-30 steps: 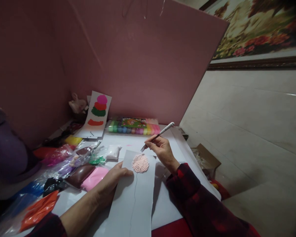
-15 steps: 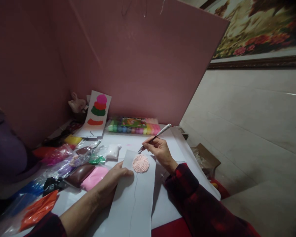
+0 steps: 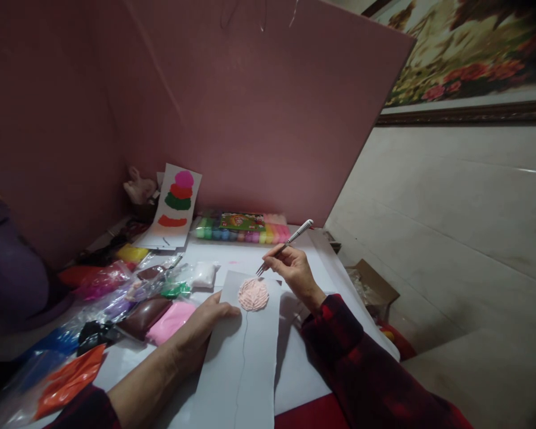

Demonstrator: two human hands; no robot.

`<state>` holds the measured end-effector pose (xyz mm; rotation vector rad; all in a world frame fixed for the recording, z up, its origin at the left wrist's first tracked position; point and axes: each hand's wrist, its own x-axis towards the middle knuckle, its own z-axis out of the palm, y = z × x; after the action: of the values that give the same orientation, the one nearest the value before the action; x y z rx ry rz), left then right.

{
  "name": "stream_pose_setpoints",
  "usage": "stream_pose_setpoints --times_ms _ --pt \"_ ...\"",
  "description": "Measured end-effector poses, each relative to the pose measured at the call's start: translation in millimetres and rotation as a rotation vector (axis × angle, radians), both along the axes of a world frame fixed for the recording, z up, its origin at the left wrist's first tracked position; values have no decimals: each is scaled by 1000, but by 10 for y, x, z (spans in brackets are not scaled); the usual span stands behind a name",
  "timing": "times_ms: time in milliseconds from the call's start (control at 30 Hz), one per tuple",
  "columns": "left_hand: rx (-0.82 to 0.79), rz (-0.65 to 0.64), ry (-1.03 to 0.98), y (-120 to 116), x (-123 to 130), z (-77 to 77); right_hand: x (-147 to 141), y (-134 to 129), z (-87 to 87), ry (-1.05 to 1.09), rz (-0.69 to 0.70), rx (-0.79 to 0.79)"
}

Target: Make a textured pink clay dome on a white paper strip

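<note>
A long white card [image 3: 236,369] tilts up from the table, its left edge in the grip of my left hand [image 3: 209,319], thumb on top. Near the card's top lies a round pale pink clay piece [image 3: 253,294] with ridged marks, and a thin drawn line runs down below it. My right hand [image 3: 292,271] pinches a small fork [image 3: 290,239] with a striped handle. The fork's tines point down just above the clay's upper edge and seem not to touch it.
Bags of coloured clay [image 3: 145,316] crowd the left side. A card with coloured clay shapes [image 3: 178,202] leans at the back, beside a long pack of clay [image 3: 243,229]. A cardboard box [image 3: 375,286] stands beyond the table's right edge.
My right hand and the fork have shifted slightly to the right. The card's top and the pink clay have moved a little left and up.
</note>
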<state>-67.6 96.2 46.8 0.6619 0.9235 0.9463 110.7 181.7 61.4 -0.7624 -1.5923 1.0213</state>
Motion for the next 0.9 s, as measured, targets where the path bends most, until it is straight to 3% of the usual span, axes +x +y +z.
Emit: stream_pose_setpoints --times_ms 533,733,900 --pt "31 -9 21 13 -7 -39 -17 12 -69 -36 -24 53" --pt "28 31 21 6 -10 -25 45 25 -11 -43 -58 43" --pt "37 51 28 15 -14 -36 74 35 -2 -78 14 -18"
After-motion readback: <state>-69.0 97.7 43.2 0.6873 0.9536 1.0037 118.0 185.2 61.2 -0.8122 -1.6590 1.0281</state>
